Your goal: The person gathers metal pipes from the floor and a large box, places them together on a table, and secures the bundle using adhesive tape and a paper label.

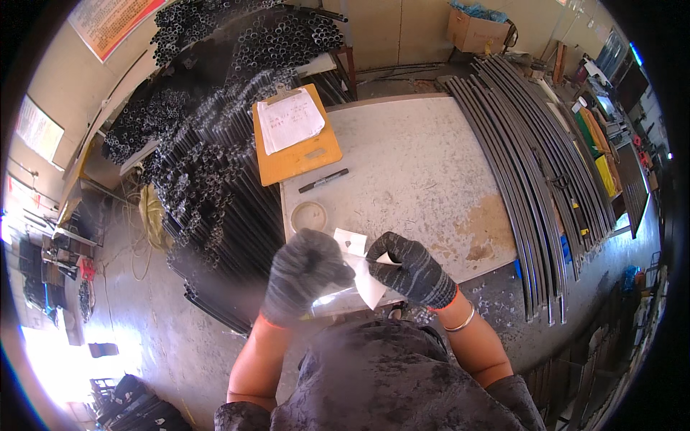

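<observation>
Both hands wear dark grey knitted gloves with orange cuffs, held close together above the near edge of the table. My right hand point(413, 271) is closed, pinching a creased piece of white paper point(370, 289) between thumb and fingers. Part of the paper sticks up toward the table, and another part hangs down between the hands. My left hand point(305, 279), blurred by motion, looks curled shut against the paper's left side; what its fingers hold is hidden. Just beyond it lies a roll of tape point(294, 216). Farther off is a dark marker pen point(323, 180).
An orange clipboard point(300, 169) with written sheets overlaps the table's far left corner. Stacked dark metal tubes point(208, 172) crowd the left side. Long metal bars point(514, 172) lie along the right of the pale worn table point(424, 158). A cardboard box point(476, 32) stands at the back.
</observation>
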The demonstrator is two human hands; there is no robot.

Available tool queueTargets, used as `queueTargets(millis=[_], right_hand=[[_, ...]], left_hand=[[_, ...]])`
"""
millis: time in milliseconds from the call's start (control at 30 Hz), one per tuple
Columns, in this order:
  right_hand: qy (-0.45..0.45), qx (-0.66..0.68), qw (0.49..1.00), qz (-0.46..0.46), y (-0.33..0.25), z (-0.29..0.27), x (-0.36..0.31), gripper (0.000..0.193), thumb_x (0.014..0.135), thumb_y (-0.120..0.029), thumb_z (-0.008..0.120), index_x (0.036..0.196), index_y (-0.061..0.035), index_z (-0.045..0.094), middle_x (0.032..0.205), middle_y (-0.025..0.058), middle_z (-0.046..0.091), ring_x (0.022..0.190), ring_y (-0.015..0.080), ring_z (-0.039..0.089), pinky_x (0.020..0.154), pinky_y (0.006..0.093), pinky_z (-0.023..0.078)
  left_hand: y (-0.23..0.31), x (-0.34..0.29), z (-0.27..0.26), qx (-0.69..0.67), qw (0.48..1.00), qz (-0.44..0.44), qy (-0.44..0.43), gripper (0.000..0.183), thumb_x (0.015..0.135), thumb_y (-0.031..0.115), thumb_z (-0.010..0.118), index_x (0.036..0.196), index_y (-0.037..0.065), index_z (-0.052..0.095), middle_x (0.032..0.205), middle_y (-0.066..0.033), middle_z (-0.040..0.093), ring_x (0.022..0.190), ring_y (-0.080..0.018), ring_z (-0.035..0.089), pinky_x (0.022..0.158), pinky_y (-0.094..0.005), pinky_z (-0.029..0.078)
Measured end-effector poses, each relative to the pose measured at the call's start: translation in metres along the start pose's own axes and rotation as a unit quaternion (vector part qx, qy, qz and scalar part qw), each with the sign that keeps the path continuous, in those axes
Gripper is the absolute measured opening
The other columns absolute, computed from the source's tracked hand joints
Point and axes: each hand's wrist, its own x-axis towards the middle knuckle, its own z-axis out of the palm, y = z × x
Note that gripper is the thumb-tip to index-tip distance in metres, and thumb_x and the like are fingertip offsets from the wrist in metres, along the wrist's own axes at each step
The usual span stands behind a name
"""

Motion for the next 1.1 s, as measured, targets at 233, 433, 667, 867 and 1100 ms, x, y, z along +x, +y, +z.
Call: queueTargets(millis=[233,433,667,867,1100], right_hand=[[-0.029,0.118,0.991,0.060,0.010,-0.010,0.000,0.013,0.082,-0.007,0.063,0.093,-0.0039,0.058,0.085,0.0035,0.058,0.075,0.0101,0.054,0.067,0.0261,0.046],[-0.067,0.166,0.983,0.030,0.032,-0.015,-0.002,0.014,0.083,-0.013,0.065,0.094,-0.0089,0.059,0.087,-0.0018,0.058,0.069,0.0051,0.052,0.054,0.0225,0.046],[-0.146,0.196,0.950,0.195,0.044,-0.044,-0.009,0.025,0.077,-0.018,0.071,0.097,-0.0078,0.061,0.086,-0.0012,0.060,0.082,0.0077,0.054,0.069,0.0253,0.048],[-0.165,0.206,0.958,0.110,0.051,-0.034,-0.009,0.019,0.079,-0.018,0.067,0.092,-0.0057,0.061,0.084,-0.0004,0.060,0.083,0.0087,0.053,0.076,0.0264,0.044],[-0.171,0.240,0.942,0.160,0.022,0.011,-0.017,0.024,0.076,-0.023,0.068,0.091,-0.0058,0.062,0.080,0.0006,0.059,0.073,0.0077,0.054,0.064,0.0236,0.045]], left_hand=[[-0.001,0.011,0.001,-0.028,0.989,0.091,0.113,0.005,0.088,0.003,0.056,0.087,0.005,0.051,0.078,-0.0051,0.059,0.080,-0.0162,0.062,0.077,-0.0309,0.051],[-0.005,0.013,0.017,-0.385,0.920,0.021,0.070,0.011,0.086,0.008,0.059,0.094,0.010,0.052,0.085,-0.0011,0.054,0.059,-0.0057,0.043,0.045,-0.0164,0.037],[0.021,-0.010,0.009,-0.168,0.931,0.135,0.295,0.012,0.088,0.010,0.055,0.100,0.010,0.051,0.077,0.0024,0.049,0.055,-0.0034,0.043,0.042,-0.0152,0.036],[0.007,-0.054,-0.028,-0.193,0.947,0.125,0.224,0.019,0.090,0.010,0.053,0.109,0.008,0.051,0.081,0.0012,0.051,0.063,-0.0058,0.045,0.053,-0.0190,0.042],[-0.020,-0.106,-0.080,-0.237,0.905,0.164,0.311,0.015,0.089,0.005,0.054,0.103,0.003,0.055,0.094,-0.0079,0.061,0.085,-0.0182,0.059,0.076,-0.0282,0.052]])
